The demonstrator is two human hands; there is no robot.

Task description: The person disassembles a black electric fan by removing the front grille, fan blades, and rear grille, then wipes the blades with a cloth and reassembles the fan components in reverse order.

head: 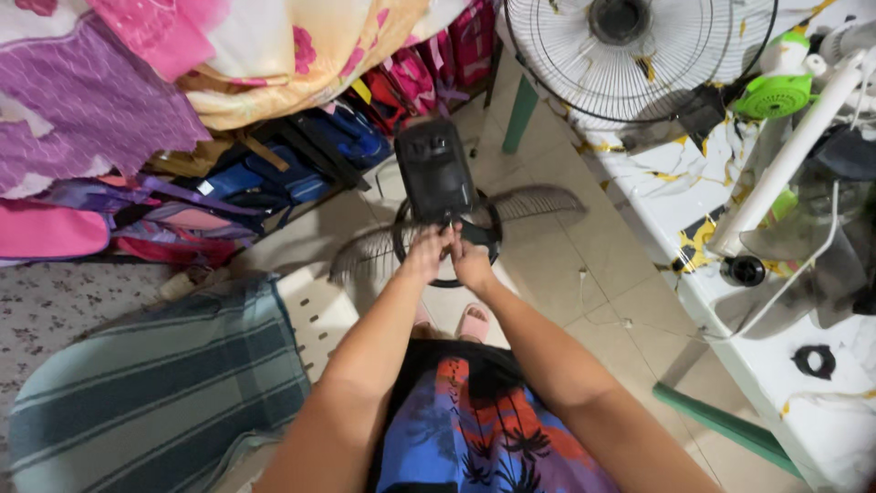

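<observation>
Black plastic and dark wire fill the middle of your view: you hold a fan motor housing [435, 169] with its wire guard [456, 239] out in front of you above the tiled floor [566, 274]. Your left hand [427, 251] and your right hand [472, 263] sit side by side, almost touching, both closed around the near edge of the round ring at the guard's centre, just below the housing. The guard's thin wires spread out to the left and right of your hands, blurred at their ends. Near you, between your forearms, a patterned garment in blue, red and black [474, 429] covers your lap, and a pink slipper [473, 321] shows on the floor just below your right hand. To the left lies a striped green-grey cushion [155, 393], with a white perforated plastic seat [319, 315] beside it. Far left, pink and purple fabrics [100, 100] hang above a row of coloured school bags [274, 173]. To the right stands a white marble-patterned table [666, 183] with green legs, carrying another fan's wire cage [630, 55], a small green fan [776, 91] and a white pole [785, 155].
</observation>
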